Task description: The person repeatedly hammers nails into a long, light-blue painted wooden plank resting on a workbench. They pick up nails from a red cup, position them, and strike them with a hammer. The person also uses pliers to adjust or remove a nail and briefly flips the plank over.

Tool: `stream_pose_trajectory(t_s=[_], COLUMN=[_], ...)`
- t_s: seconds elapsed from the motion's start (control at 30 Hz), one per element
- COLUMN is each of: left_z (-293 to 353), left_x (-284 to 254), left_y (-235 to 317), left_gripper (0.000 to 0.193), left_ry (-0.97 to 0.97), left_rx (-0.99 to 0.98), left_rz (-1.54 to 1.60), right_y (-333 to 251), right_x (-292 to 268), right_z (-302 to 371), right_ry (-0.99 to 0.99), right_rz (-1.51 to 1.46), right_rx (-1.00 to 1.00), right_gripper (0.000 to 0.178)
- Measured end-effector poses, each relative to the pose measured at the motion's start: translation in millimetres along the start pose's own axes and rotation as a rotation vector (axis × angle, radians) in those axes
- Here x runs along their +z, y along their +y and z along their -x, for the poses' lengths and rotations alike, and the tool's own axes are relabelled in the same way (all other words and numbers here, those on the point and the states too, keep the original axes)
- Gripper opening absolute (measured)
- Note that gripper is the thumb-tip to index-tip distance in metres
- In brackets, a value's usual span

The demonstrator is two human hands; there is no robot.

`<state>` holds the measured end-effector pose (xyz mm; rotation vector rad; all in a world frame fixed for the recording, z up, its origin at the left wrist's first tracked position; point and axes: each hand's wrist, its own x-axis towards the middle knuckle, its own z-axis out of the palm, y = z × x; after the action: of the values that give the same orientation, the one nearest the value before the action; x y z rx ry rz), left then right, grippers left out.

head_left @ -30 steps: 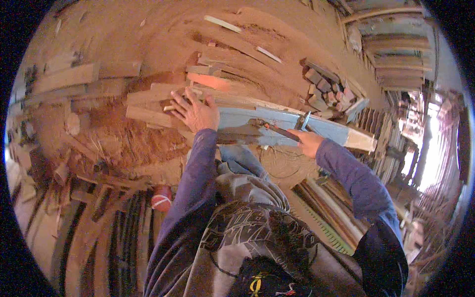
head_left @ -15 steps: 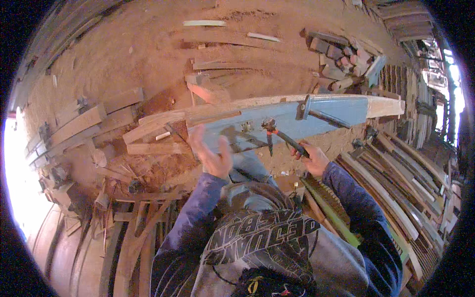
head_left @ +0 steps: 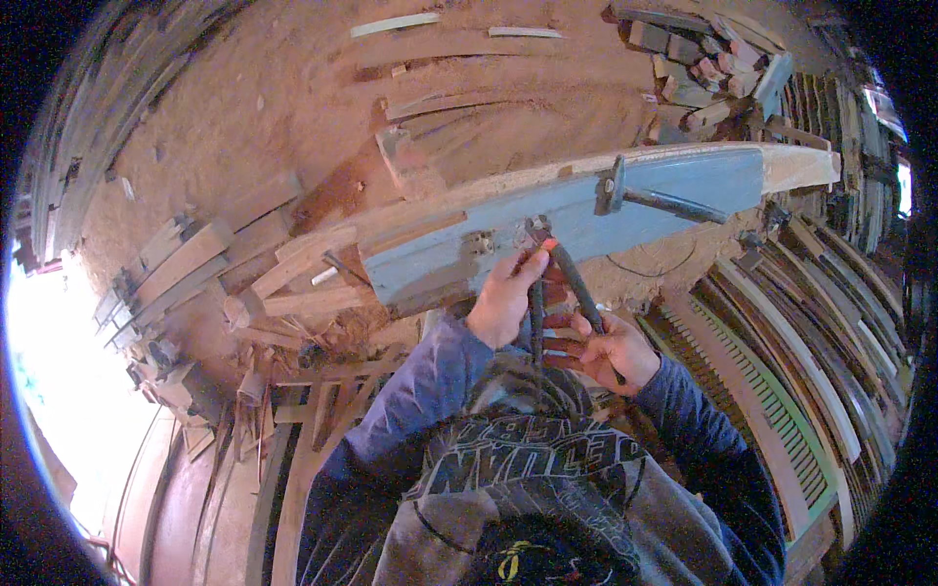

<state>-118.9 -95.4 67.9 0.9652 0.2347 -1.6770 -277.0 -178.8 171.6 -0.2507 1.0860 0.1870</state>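
Note:
Black-handled pincers (head_left: 578, 283) with orange at the joint are held over a blue-painted wooden board (head_left: 689, 186), their jaws close to its surface. My left hand (head_left: 500, 305) grips them just below the joint, thumb on the orange part. Around the lower part of one handle is my right hand (head_left: 618, 352), with some fingers reaching toward the other handle. A hammer (head_left: 669, 203) lies on the board to the right of the jaws. Left of the jaws, a small rough patch or hole (head_left: 479, 242) marks the blue paint.
Reddish dirt ground (head_left: 283, 98) spreads beyond the board, with loose wood strips (head_left: 396, 24) on it. Wood offcuts (head_left: 699, 78) are heaped at the far right. Long slats (head_left: 791, 332) and a green-edged slotted panel (head_left: 782, 430) lie to my right. More planks (head_left: 205, 488) lean at lower left.
My left hand, earlier open and empty over the board's left part, has moved right and taken hold of the pincers. My right hand has come slightly lower. The view has shifted.

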Motion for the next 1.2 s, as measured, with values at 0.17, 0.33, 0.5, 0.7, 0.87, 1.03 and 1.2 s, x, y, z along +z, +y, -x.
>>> stream_pose_trajectory(t_s=[0.17, 0.33, 0.5, 0.7, 0.87, 1.03, 1.2], left_z=[34, 42, 39, 34, 24, 21, 16], left_x=[-6, -19, -14, -18, -21, -17, -8], left_y=[-18, -6, 3, 4, 2, 9, 1], left_gripper=[0.04, 0.037, 0.037, 0.037, 0.037, 0.04, 0.051], left_ry=[0.222, 0.191, 0.2, 0.181, 0.135, 0.216, 0.332], left_rx=[-0.065, -0.227, -0.116, -0.107, -0.152, -0.286, -0.109], left_rz=[0.01, 0.136, 0.051, 0.12, 0.294, 0.254, 0.077], right_y=[6, 15, 10, -7, -6, -2, -16], right_x=[10, 15, 21, 32, 34, 38, 57], right_z=[-3, -23, -31, -33, -38, -43, -23], right_ry=[-0.221, -0.262, -0.202, -0.27, -0.185, -0.151, -0.104], right_rz=[-0.424, -0.466, -0.541, -0.466, -0.277, -0.269, -0.488], right_rx=[0.202, 0.284, 0.287, 0.337, 0.301, 0.379, 0.525], right_gripper=[0.027, 0.048, 0.074, 0.063, 0.045, 0.033, 0.034])
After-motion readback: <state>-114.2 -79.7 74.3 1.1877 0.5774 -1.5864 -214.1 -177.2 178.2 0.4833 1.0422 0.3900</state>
